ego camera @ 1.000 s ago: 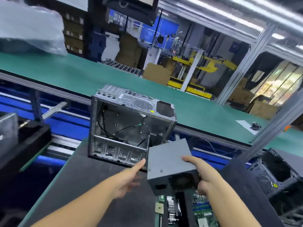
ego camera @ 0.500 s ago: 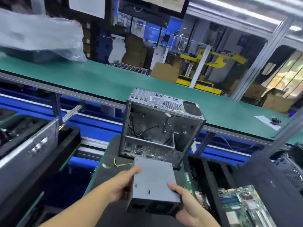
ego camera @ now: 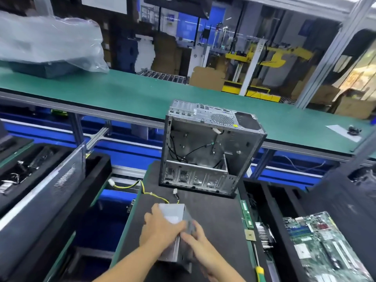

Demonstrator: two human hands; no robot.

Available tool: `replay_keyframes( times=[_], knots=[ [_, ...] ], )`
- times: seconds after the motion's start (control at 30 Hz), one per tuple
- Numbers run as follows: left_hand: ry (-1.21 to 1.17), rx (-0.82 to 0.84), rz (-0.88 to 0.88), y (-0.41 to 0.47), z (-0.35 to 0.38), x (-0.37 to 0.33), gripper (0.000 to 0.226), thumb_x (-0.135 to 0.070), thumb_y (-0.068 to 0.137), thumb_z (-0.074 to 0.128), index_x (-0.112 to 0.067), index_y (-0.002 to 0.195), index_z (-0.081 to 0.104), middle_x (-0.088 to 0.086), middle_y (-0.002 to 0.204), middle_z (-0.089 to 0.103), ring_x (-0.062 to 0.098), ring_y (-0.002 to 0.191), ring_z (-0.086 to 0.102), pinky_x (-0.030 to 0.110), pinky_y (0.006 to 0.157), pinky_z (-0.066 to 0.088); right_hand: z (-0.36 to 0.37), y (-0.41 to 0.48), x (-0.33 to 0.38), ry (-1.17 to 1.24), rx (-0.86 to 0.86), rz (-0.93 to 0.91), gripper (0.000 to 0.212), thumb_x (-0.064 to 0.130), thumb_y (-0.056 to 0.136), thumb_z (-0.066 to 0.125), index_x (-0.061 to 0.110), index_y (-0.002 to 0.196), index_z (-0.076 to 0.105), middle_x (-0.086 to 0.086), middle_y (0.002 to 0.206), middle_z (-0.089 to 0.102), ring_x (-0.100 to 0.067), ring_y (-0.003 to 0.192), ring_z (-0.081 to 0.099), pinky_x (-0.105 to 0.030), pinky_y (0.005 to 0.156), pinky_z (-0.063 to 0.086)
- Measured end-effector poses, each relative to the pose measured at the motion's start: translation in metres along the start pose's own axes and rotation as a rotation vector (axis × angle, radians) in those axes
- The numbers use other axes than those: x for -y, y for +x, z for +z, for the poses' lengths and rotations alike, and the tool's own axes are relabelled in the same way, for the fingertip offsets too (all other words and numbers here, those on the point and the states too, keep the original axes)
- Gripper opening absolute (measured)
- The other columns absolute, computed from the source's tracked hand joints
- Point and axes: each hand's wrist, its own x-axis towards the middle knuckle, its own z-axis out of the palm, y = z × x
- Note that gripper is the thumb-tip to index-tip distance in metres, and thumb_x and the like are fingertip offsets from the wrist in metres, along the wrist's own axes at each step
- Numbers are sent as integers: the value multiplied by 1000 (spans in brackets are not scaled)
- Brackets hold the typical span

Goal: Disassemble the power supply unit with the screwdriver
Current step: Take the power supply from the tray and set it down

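The grey metal power supply unit [ego camera: 174, 215] stands on end on the dark work mat [ego camera: 215, 216], its yellow-and-black cables [ego camera: 142, 188] trailing off to the left. My left hand [ego camera: 160, 226] grips its left face and top edge. My right hand [ego camera: 198, 239] holds its right side, fingers curled against the metal. The screwdriver [ego camera: 258, 268], with a yellow and green handle, lies at the mat's right edge, in neither hand. Behind the unit stands the emptied computer case [ego camera: 207, 149], open side toward me.
A green conveyor belt [ego camera: 132, 92] runs across behind the case. Black trays hold parts: a motherboard [ego camera: 323, 245] at right, memory sticks [ego camera: 247, 214] beside the mat, a metal side panel [ego camera: 46, 192] at left. A plastic-wrapped bundle [ego camera: 50, 41] sits on the belt's far left.
Both hands brought the power supply unit away from the case, down and toward me, and turned it on end on the mat. The view shifted left.
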Motion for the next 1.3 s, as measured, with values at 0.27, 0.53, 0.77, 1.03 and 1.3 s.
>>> replay_keyframes(
  times=[0.27,0.53,0.77,1.03,1.3],
  knots=[
    [-12,149,144,14,2,-25,20,-39,90,54,-23,82,64,-7,73,65,21,62,61,26,56,51,-14,9,-5,394,-45,-6,58,28,85,76,7,133,51,-13,118,70,-27,108,68,-45,101,49],
    [-181,266,46,25,32,3,28,-22,82,58,-22,54,55,-6,48,46,21,49,39,23,47,32,-36,9,-24,322,-127,16,25,14,84,73,11,108,66,-4,96,77,-18,92,73,-27,76,57],
    [-213,92,-37,29,22,-2,35,-52,87,62,-20,98,51,7,109,55,23,98,56,32,80,42,8,11,20,-347,-359,94,93,77,50,62,23,122,39,7,119,54,-15,111,58,-34,86,50],
    [-382,174,-43,32,9,25,26,-42,99,52,-24,113,65,-7,105,65,10,85,56,29,73,43,-17,18,19,-74,-294,150,82,58,52,71,22,118,38,3,111,60,-19,96,65,-34,74,56],
    [-405,140,-214,35,18,41,27,-34,97,50,-20,115,63,0,114,68,19,92,64,30,67,49,-41,16,-24,251,-68,125,48,39,76,73,25,120,60,4,106,74,-22,101,70,-34,76,42]
  ],
)
